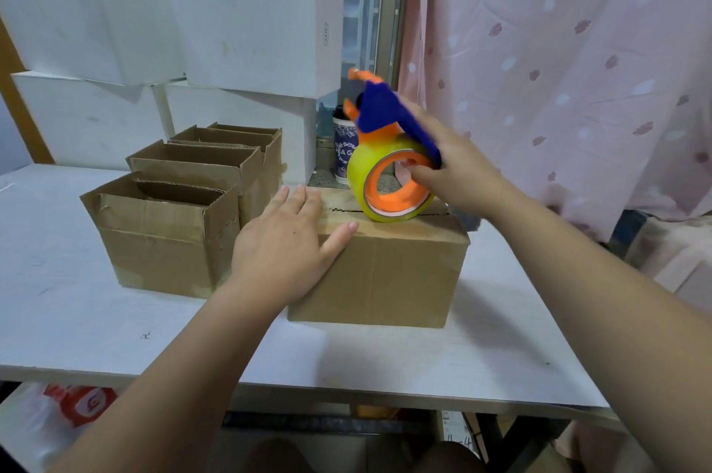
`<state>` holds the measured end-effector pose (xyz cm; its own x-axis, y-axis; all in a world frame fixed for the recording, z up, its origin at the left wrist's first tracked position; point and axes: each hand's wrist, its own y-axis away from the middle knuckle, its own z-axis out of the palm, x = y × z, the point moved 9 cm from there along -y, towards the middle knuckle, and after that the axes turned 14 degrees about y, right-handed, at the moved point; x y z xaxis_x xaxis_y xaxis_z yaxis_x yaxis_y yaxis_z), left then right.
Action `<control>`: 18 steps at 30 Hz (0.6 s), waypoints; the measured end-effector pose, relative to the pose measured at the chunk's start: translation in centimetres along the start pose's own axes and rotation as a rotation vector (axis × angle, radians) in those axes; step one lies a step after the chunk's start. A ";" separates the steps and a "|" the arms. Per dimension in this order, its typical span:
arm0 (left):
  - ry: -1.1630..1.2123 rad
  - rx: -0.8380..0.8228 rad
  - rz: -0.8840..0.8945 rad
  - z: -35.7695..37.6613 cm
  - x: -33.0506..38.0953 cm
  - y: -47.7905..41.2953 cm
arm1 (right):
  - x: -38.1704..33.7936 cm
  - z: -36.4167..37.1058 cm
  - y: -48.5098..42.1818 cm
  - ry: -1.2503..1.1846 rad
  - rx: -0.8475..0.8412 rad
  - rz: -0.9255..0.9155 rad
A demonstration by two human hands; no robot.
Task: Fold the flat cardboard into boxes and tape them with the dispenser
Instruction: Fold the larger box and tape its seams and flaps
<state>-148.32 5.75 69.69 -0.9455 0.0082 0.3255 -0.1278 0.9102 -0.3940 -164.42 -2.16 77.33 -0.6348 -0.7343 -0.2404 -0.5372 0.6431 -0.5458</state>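
White cartons (pixel 250 21) are stacked at the back beside a pink curtain (pixel 558 67); on the pale table (pixel 77 318) three folded boxes (pixel 162 253) stand in a row on the left, tops open; just beside them sits a fourth box (pixel 385 272), flaps closed. The left hand (pixel 285 249) presses flat on its top, fingers straight and slightly spread; the right hand (pixel 454 168) is curled round the tape dispenser (pixel 389 172), whose roll rests on the centre seam. That seam looks bare beside the roll, so I'd say this box's taping is only starting; no flat cardboard shows.
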 end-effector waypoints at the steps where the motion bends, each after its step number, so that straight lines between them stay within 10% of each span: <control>1: 0.003 -0.004 -0.002 0.0 0.0 0.0 | 1.1 0.4 0.6 -0.107 0.039 0.057; 18: -0.041 -0.011 -0.037 -0.1 -0.1 0.1 | 0.6 -0.5 0.3 -0.005 0.041 -0.008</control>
<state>-148.18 5.87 69.69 -0.9518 -0.0425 0.3038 -0.1598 0.9141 -0.3727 -165.25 -2.24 77.40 -0.6278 -0.7405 -0.2401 -0.5187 0.6279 -0.5803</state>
